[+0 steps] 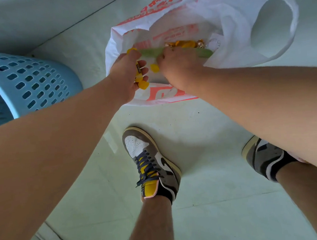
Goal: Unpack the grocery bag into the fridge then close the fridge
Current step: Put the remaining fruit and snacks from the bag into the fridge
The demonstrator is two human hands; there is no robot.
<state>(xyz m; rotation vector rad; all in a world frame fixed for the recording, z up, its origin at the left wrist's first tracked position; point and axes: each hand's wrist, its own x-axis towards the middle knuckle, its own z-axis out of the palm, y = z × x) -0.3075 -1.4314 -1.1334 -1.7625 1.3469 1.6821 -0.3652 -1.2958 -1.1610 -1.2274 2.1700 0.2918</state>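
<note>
A: So, where's the grocery bag?
B: On the floor, mouth open, white plastic w/ red print. Both hands are in it.
A: Left hand?
B: Fingers curled round yellow packets, clamped on them at the bag's near-left edge.
A: Right hand?
B: Knuckles up, fingers curled down onto a long green item lying across the bag's inside; looks gripped. A yellow piece sits btwn the two hands.
A: Anything else in there?
B: Gold-wrapped sweets just behind the green item.
A: And around it?
B: Blue laundry basket to the left, near the bag. Left sneaker & right sneaker nearer the camera, the right one partly hidden by the arm.
</note>
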